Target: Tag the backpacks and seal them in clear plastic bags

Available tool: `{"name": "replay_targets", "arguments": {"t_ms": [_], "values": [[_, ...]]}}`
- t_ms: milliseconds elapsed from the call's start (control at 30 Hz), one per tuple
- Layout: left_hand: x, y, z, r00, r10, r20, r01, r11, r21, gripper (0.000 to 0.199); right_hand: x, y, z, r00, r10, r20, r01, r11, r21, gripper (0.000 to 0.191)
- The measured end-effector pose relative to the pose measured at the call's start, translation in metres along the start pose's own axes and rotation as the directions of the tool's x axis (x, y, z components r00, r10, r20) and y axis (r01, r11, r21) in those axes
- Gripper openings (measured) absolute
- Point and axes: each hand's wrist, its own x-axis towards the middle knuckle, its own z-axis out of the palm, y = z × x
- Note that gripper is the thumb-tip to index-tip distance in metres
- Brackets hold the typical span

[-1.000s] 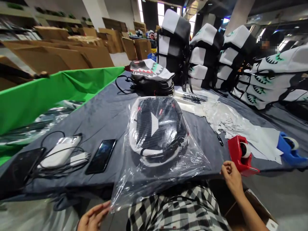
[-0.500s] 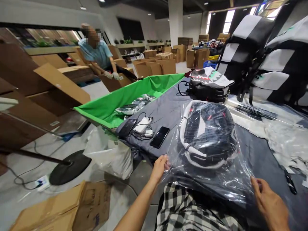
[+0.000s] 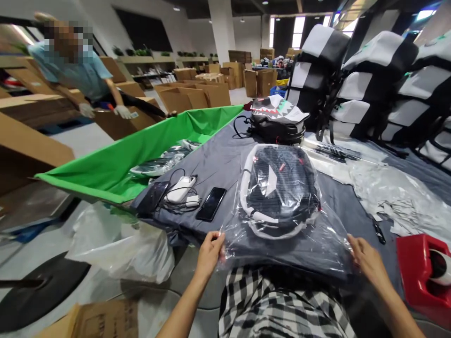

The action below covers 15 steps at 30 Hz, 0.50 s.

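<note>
A black backpack with white trim (image 3: pixel 282 185) lies inside a clear plastic bag (image 3: pixel 282 251) on the dark cloth of the table. My left hand (image 3: pixel 211 253) pinches the bag's near left corner. At the near right corner, my right hand (image 3: pixel 364 258) grips the plastic between thumb and fingers. The bag's near end is spread flat between both hands. Behind it sits another backpack with a shark-mouth print (image 3: pixel 278 117). A black phone (image 3: pixel 211 204) and a white charger with cables (image 3: pixel 180 188) lie left of the bag.
Stacked backpacks (image 3: pixel 359 80) stand at the back right. Plastic sheets (image 3: pixel 394 188), a black cutter (image 3: pixel 378 231) and a red tape dispenser (image 3: pixel 414 272) are on the right. A green cloth bin (image 3: pixel 105 169) adjoins the table's left side; beyond it a person in gloves (image 3: pixel 73 70) handles cardboard.
The view has turned right, bringing the red dispenser into sight. My right hand has moved inward and now grips the bag's corner with bent fingers. The person's hands have shifted on the cardboard.
</note>
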Motion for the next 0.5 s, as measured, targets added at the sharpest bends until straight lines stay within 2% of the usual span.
{"name": "replay_targets", "arguments": {"t_ms": [67, 167, 200, 233, 267, 300, 333, 367, 400, 433, 467, 500], "values": [[0.000, 0.000, -0.004, 0.998, 0.009, -0.068, -0.009, 1.000, 0.006, 0.060, -0.004, -0.006, 0.001, 0.994, -0.101, 0.038, 0.102, 0.995, -0.023, 0.064], [0.007, -0.003, -0.013, 0.997, -0.012, -0.073, 0.008, 0.999, -0.045, 0.065, -0.006, 0.003, 0.000, 0.988, -0.066, 0.143, 0.052, 0.994, 0.097, 0.067], [0.010, -0.005, -0.018, 0.997, 0.016, -0.070, -0.018, 0.999, -0.028, 0.066, -0.007, 0.010, -0.002, 0.988, -0.054, 0.141, 0.037, 0.993, 0.115, 0.070], [0.013, -0.007, -0.024, 0.993, 0.089, -0.084, -0.087, 0.996, 0.031, 0.066, -0.008, 0.019, -0.003, 0.993, -0.077, 0.089, 0.068, 0.992, 0.106, 0.072], [0.015, -0.011, -0.031, 0.973, 0.209, -0.102, -0.194, 0.971, 0.139, 0.063, -0.010, 0.028, -0.005, 0.990, -0.143, -0.004, 0.143, 0.988, 0.064, 0.073], [0.016, -0.015, -0.038, 0.925, 0.366, -0.100, -0.326, 0.902, 0.284, 0.058, -0.012, 0.036, -0.008, 0.962, -0.254, -0.101, 0.254, 0.967, -0.010, 0.072], [0.016, -0.018, -0.045, 0.849, 0.527, -0.052, -0.456, 0.777, 0.434, 0.048, -0.014, 0.044, -0.010, 0.905, -0.390, -0.169, 0.378, 0.920, -0.101, 0.068], [0.014, -0.022, -0.052, 0.756, 0.652, 0.048, -0.566, 0.616, 0.547, 0.036, -0.016, 0.050, -0.013, 0.832, -0.523, -0.185, 0.493, 0.850, -0.186, 0.061], [0.012, -0.024, -0.058, 0.665, 0.726, 0.177, -0.656, 0.455, 0.602, 0.026, -0.017, 0.054, -0.016, 0.762, -0.631, -0.148, 0.591, 0.770, -0.240, 0.052], [0.010, -0.024, -0.063, 0.584, 0.746, 0.319, -0.735, 0.320, 0.598, 0.027, -0.018, 0.056, -0.019, 0.705, -0.706, -0.075, 0.671, 0.697, -0.255, 0.043], [0.009, -0.023, -0.066, 0.517, 0.733, 0.442, -0.801, 0.232, 0.552, 0.033, -0.018, 0.057, -0.022, 0.663, -0.749, 0.002, 0.729, 0.645, -0.231, 0.036], [0.008, -0.021, -0.067, 0.475, 0.705, 0.526, -0.847, 0.204, 0.492, 0.036, -0.017, 0.055, -0.025, 0.643, -0.763, 0.064, 0.759, 0.625, -0.180, 0.034]]}}
